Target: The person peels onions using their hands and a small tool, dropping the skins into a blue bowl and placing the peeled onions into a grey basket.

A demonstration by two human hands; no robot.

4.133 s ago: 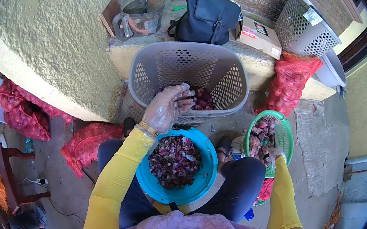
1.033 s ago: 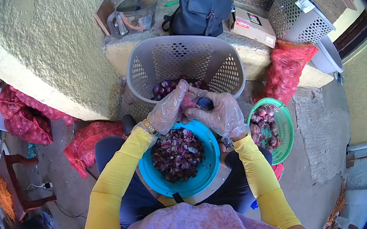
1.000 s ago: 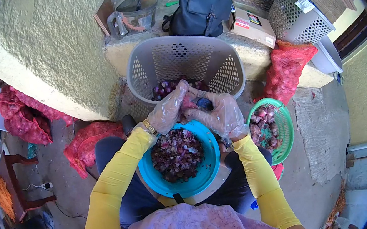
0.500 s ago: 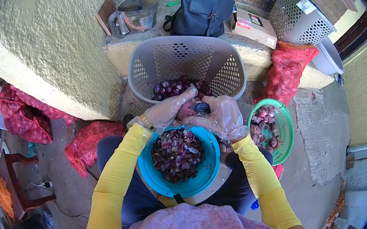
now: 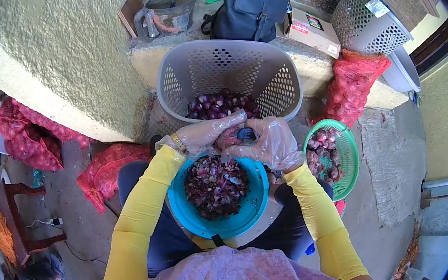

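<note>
My left hand (image 5: 206, 135), in a clear plastic glove with a gold watch at the wrist, is closed around a red onion (image 5: 226, 140). Close against it, my right hand (image 5: 275, 145), gloved the same way, curls around a small dark object (image 5: 245, 134) whose kind I cannot tell. Both hands hang over the far rim of a blue basin (image 5: 261, 191) between my knees, which holds a heap of purple onion skins (image 5: 217, 188). Just beyond the hands, peeled purple onions (image 5: 220, 106) lie in the bottom of a grey perforated basket (image 5: 173, 93).
At my right stands a green strainer basket (image 5: 353, 163) of unpeeled onions, with a red mesh sack (image 5: 349, 88) behind it. More red sacks (image 5: 113, 170) lie to the left near a small wooden stool (image 5: 18, 221). A black backpack (image 5: 250, 8) and a cardboard box (image 5: 311, 31) sit on the ledge.
My left fingers have levelled and come lower over the onion, and my right hand has turned slightly. Both hands stay close together above the basin.
</note>
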